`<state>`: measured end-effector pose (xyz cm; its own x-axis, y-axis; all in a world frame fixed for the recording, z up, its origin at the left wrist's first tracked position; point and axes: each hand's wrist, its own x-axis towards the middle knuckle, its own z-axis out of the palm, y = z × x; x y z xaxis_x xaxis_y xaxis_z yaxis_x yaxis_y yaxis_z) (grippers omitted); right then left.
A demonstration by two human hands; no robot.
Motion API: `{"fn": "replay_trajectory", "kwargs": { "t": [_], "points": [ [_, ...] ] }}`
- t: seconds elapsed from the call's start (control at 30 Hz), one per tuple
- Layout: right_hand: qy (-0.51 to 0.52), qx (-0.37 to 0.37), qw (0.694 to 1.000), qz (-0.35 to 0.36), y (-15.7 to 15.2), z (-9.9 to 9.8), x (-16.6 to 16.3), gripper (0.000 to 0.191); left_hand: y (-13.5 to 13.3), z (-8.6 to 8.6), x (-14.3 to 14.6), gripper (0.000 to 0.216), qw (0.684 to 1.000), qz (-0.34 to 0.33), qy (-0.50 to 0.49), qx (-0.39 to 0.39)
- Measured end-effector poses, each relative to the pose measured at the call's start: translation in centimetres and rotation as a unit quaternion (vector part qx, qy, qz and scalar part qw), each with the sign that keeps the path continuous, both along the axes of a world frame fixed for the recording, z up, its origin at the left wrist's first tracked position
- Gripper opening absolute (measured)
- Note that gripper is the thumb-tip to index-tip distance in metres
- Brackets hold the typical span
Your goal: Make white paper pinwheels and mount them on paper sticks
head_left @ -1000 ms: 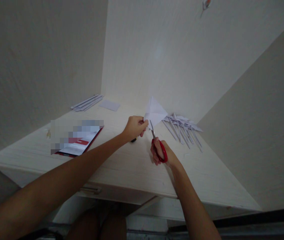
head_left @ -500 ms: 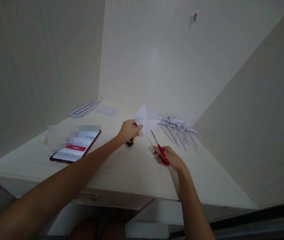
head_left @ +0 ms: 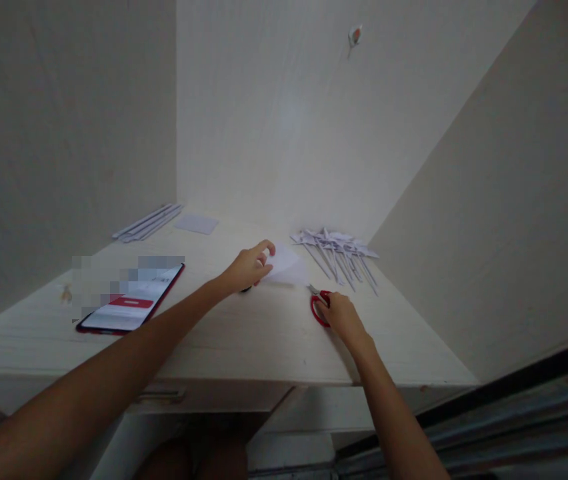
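Note:
My left hand [head_left: 248, 267] pinches the near edge of a folded white paper [head_left: 287, 268], which lies low on the pale wooden desk [head_left: 244, 333]. My right hand [head_left: 340, 315] rests on the desk with its fingers around the red-handled scissors [head_left: 318, 303], whose blades point up-left toward the paper. A small dark object peeks out under my left hand.
A pile of thin folded paper pieces [head_left: 337, 250] lies behind the scissors. A phone with a red case [head_left: 131, 305] lies at the left with its screen lit. Paper strips [head_left: 148, 221] and a small white sheet [head_left: 196, 223] sit at the back left. Walls enclose the desk on three sides.
Both hands have come down: the paper went from held up in the air to lying on the desk, and the scissors dropped from the paper's edge onto the desk.

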<state>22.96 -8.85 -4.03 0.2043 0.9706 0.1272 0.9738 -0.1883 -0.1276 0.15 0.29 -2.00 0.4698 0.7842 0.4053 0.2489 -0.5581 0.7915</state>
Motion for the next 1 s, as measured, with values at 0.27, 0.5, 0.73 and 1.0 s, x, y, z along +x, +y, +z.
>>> {"fn": "replay_trajectory", "kwargs": {
  "t": [0.27, 0.5, 0.73, 1.0],
  "points": [
    [-0.002, 0.043, 0.997, 0.06, 0.1, 0.4, -0.2, 0.029, -3.7, 0.1, -0.5, 0.021, 0.978, 0.01, 0.19, 0.083],
    [0.09, -0.019, 0.977, 0.193, 2.7, 0.7, -3.8, 0.032, -6.9, -2.9, -2.6, 0.032, 0.973, -0.039, 0.227, -0.017],
    [0.108, -0.036, 0.969, 0.218, 6.0, 0.2, -6.6, 0.015, -7.6, -2.8, -2.8, 0.03, 0.886, 0.031, 0.431, 0.169],
    [0.118, 0.005, 0.957, 0.266, 5.0, 0.1, -6.6, 0.009, -8.1, -4.4, -3.4, 0.022, 0.857, -0.024, 0.369, 0.357]
  ]
}}
